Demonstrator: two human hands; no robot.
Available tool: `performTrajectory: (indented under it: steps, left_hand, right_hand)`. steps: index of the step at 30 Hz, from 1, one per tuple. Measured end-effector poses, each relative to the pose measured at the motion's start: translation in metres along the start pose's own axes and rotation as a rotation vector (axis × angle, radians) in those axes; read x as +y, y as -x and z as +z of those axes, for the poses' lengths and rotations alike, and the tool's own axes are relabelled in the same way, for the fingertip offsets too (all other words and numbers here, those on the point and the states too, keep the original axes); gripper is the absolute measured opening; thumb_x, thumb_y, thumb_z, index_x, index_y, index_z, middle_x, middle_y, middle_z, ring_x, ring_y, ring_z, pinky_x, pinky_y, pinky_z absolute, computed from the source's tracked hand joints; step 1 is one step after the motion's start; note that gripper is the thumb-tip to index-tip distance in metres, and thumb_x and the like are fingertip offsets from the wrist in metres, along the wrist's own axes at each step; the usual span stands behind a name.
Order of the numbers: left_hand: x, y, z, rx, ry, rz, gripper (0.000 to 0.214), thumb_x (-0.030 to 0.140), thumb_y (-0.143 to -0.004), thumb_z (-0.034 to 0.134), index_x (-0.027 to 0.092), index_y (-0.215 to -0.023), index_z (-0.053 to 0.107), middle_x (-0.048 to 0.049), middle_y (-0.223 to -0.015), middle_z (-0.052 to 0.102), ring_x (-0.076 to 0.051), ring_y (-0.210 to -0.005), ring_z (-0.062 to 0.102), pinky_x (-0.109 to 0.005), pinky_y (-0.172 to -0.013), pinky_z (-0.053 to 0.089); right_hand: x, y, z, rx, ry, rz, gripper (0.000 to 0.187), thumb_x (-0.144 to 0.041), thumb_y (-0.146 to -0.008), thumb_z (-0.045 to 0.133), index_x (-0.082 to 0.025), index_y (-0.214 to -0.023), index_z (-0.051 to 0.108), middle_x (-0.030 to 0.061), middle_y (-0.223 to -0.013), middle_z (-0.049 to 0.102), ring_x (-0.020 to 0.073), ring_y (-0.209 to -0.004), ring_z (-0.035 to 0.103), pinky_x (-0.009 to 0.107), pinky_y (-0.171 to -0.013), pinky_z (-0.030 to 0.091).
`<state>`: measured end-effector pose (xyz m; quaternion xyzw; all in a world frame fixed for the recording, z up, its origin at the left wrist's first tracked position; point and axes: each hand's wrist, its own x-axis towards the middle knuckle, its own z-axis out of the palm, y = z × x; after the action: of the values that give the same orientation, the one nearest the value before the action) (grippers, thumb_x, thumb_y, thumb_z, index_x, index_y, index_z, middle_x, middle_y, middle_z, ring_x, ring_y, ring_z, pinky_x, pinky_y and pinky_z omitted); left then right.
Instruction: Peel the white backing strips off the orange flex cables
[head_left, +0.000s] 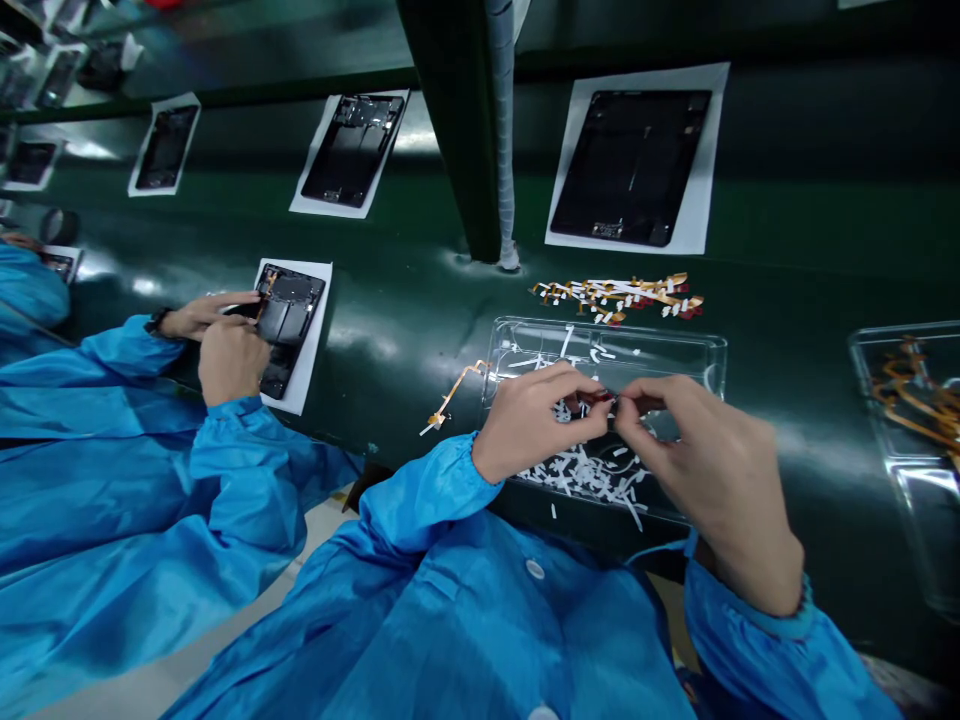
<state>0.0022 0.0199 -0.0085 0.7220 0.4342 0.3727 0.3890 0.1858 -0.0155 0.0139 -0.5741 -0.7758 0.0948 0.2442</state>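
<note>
Left hand and right hand both pinch a small flex part over clear tray of white scraps; no legible labels or writing.

A tray sits on the tabletop. Paper bits lie in it. Cables lie behind it.

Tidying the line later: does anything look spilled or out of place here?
A few white paper strips lie on the belt outside the clear tray, and one orange flex cable lies alone left of it, apart from the pile.
</note>
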Motion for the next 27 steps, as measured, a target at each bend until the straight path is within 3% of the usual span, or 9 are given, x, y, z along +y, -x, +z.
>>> performTrajectory:
  steps: [3, 8, 10, 12, 16, 18, 20, 24, 27]
  left_hand:
    - [-0.004, -0.003, 0.0, -0.034, 0.12, -0.113, 0.008, 0.027, -0.087, 0.069, 0.019, -0.087, 0.07, -0.0006, -0.081, 0.069, -0.011, -0.072, 0.062, -0.025, -0.066, 0.051]
    - [-0.009, -0.009, 0.004, -0.147, 0.696, -0.472, 0.022, 0.034, -0.084, 0.071, 0.017, -0.076, 0.059, 0.0048, -0.063, 0.056, -0.006, -0.054, 0.05, -0.019, -0.051, 0.04]
    - [-0.008, -0.009, 0.006, -0.143, 0.763, -0.55, 0.025, 0.036, -0.084, 0.072, 0.018, -0.074, 0.057, 0.0059, -0.06, 0.052, -0.006, -0.051, 0.047, -0.019, -0.048, 0.036]
    - [-0.006, -0.007, 0.008, -0.051, 0.677, -0.511, 0.028, 0.038, -0.083, 0.074, 0.018, -0.073, 0.057, 0.0055, -0.06, 0.053, -0.006, -0.051, 0.046, -0.019, -0.048, 0.036]
    - [-0.005, -0.003, 0.008, 0.167, 0.296, -0.266, 0.02, 0.035, -0.087, 0.073, 0.017, -0.079, 0.069, -0.0003, -0.076, 0.067, -0.008, -0.06, 0.053, -0.023, -0.057, 0.045]
    - [-0.006, -0.003, 0.004, 0.129, 0.301, -0.259, 0.018, 0.036, -0.091, 0.07, 0.018, -0.094, 0.076, -0.0033, -0.088, 0.073, -0.01, -0.065, 0.06, -0.024, -0.061, 0.049]
    - [-0.007, -0.005, -0.001, 0.036, 0.439, -0.331, 0.024, 0.038, -0.094, 0.067, 0.019, -0.104, 0.077, -0.0049, -0.093, 0.077, -0.01, -0.066, 0.064, -0.025, -0.062, 0.052]
    - [-0.008, -0.008, -0.009, -0.079, 0.581, -0.398, 0.025, 0.042, -0.091, 0.073, 0.017, -0.091, 0.079, -0.0036, -0.083, 0.078, -0.01, -0.063, 0.065, -0.026, -0.066, 0.055]
    - [-0.007, -0.009, -0.012, -0.072, 0.538, -0.373, 0.028, 0.046, -0.086, 0.078, 0.018, -0.083, 0.079, -0.0019, -0.077, 0.074, -0.012, -0.068, 0.065, -0.027, -0.067, 0.053]
  right_hand:
    - [-0.004, 0.0, 0.008, 0.1, 0.136, -0.038, 0.004, -0.02, -0.094, 0.059, -0.02, -0.098, 0.062, 0.0036, -0.086, 0.072, 0.018, -0.07, 0.065, 0.033, -0.062, 0.043]
    - [-0.014, 0.001, 0.019, 0.192, 0.262, -0.047, 0.005, -0.017, -0.091, 0.058, -0.021, -0.092, 0.06, 0.0051, -0.075, 0.067, 0.0201, -0.065, 0.058, 0.037, -0.062, 0.039]
    - [-0.018, 0.001, 0.021, 0.205, 0.243, -0.035, 0.006, -0.017, -0.089, 0.059, -0.022, -0.09, 0.059, 0.0042, -0.072, 0.065, 0.0193, -0.062, 0.056, 0.037, -0.06, 0.039]
    - [-0.02, 0.0, 0.021, 0.202, 0.114, 0.013, 0.007, -0.017, -0.087, 0.06, -0.023, -0.088, 0.059, 0.0022, -0.071, 0.064, 0.0177, -0.061, 0.057, 0.035, -0.06, 0.041]
    - [-0.018, 0.0, 0.014, 0.165, -0.189, 0.106, 0.008, -0.016, -0.089, 0.059, -0.024, -0.089, 0.059, -0.0008, -0.074, 0.064, 0.0146, -0.063, 0.059, 0.031, -0.064, 0.046]
    - [-0.014, 0.001, 0.009, 0.121, -0.142, 0.058, 0.007, -0.017, -0.093, 0.059, -0.024, -0.092, 0.061, 0.0005, -0.077, 0.066, 0.0156, -0.066, 0.061, 0.032, -0.064, 0.046]
    - [-0.009, 0.003, 0.006, 0.079, 0.001, -0.028, 0.008, -0.02, -0.095, 0.059, -0.023, -0.101, 0.064, 0.0036, -0.085, 0.071, 0.0185, -0.071, 0.064, 0.034, -0.065, 0.046]
    - [-0.005, 0.004, 0.007, 0.116, 0.206, -0.171, 0.029, -0.022, -0.095, 0.063, -0.02, -0.124, 0.063, 0.0095, -0.105, 0.075, 0.0228, -0.082, 0.068, 0.037, -0.069, 0.047]
    - [-0.007, 0.002, 0.009, 0.127, 0.251, -0.232, 0.034, -0.021, -0.095, 0.063, -0.018, -0.13, 0.061, 0.0114, -0.107, 0.074, 0.023, -0.082, 0.067, 0.037, -0.069, 0.047]
